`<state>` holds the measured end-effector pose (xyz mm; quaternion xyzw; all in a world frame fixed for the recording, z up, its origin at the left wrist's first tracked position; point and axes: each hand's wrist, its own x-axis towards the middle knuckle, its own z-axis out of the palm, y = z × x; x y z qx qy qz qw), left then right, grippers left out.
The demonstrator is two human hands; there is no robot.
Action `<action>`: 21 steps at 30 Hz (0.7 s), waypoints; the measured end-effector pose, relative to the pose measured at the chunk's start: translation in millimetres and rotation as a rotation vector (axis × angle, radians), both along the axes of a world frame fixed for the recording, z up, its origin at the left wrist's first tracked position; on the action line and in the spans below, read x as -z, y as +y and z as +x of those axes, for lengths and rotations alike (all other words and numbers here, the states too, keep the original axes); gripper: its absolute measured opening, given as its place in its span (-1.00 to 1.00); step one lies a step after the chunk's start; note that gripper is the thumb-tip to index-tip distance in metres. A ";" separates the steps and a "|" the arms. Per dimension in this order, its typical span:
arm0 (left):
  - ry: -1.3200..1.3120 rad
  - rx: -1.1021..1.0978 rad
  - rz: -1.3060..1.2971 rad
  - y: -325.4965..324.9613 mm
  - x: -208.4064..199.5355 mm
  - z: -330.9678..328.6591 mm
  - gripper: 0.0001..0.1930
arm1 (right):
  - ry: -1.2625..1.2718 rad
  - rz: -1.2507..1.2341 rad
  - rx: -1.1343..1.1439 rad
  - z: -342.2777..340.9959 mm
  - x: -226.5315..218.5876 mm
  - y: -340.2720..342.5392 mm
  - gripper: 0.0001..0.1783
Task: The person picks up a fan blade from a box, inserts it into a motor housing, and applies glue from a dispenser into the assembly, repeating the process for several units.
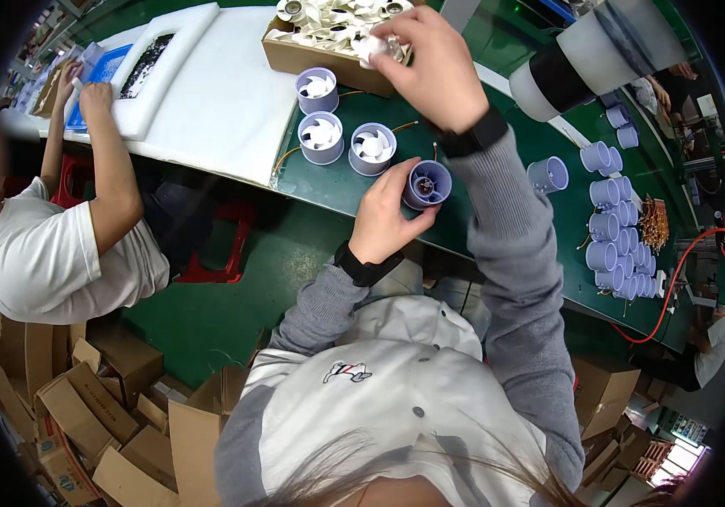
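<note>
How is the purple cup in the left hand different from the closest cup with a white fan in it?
The held cup has no white fan, only something dark in its middle; the fan cup has a white fan inside. The left hand grips the held cup, while the fan cup stands on the green table. Both are round and purple.
</note>
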<state>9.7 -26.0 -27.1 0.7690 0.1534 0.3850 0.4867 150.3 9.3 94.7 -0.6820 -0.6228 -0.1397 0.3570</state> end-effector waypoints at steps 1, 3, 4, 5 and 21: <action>0.001 0.004 -0.011 0.6 0.6 -1.4 -0.40 | 0.146 -0.037 -0.077 -14.8 -4.7 -25.4 -0.71; 0.041 0.046 -0.045 4.0 0.1 -7.3 -0.41 | 0.304 -0.121 -0.173 -36.0 -8.3 -76.0 -0.67; 0.059 0.074 -0.062 4.7 -0.8 -8.2 -0.42 | 0.311 -0.165 -0.179 -36.6 -7.4 -98.0 -0.65; 0.057 0.076 -0.076 5.4 -1.9 -6.7 -0.42 | 0.311 -0.179 -0.175 -32.0 -6.8 -115.7 -0.65; 0.035 0.099 0.115 6.2 -0.4 -5.9 -0.44 | -0.050 -0.623 -0.150 -22.8 7.3 -126.4 -0.70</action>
